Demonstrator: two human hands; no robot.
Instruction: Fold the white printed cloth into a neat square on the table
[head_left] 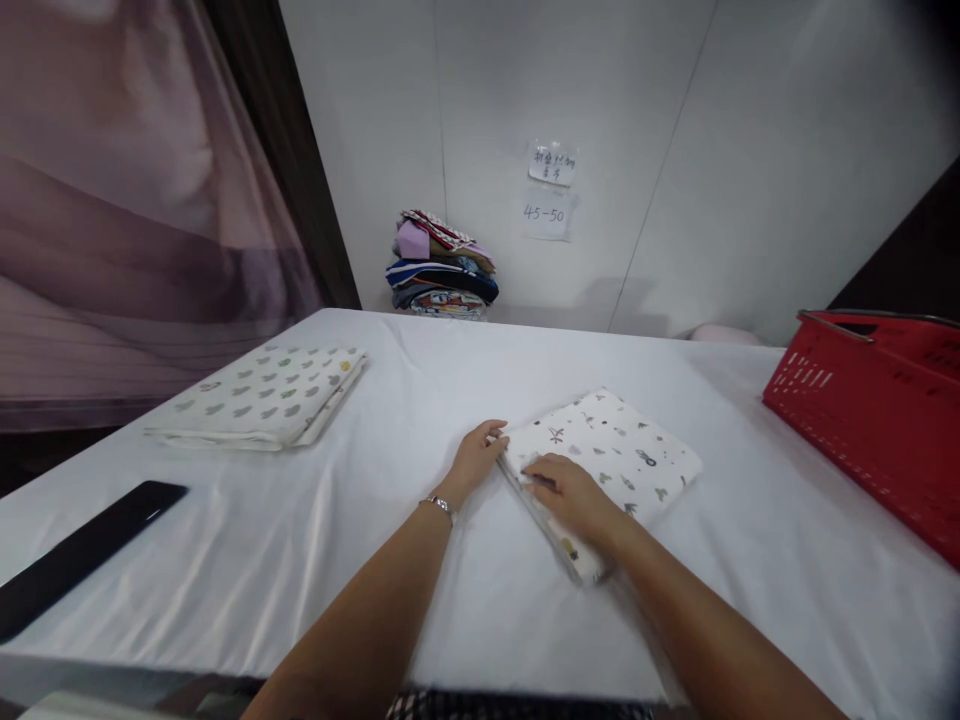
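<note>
On table | folded cloth long axis near-left to far-right

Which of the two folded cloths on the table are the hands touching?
The folded cloth near the red basket; the other cloth lies untouched at far left.

- Folded cloth lies mid-table, both hands on its near-left edge.
- Left of that cloth: a second folded cloth; nearer and further left, a flat bar.
- Right: a basket.
- Behind (against the wall): a stack of fabrics.
</note>
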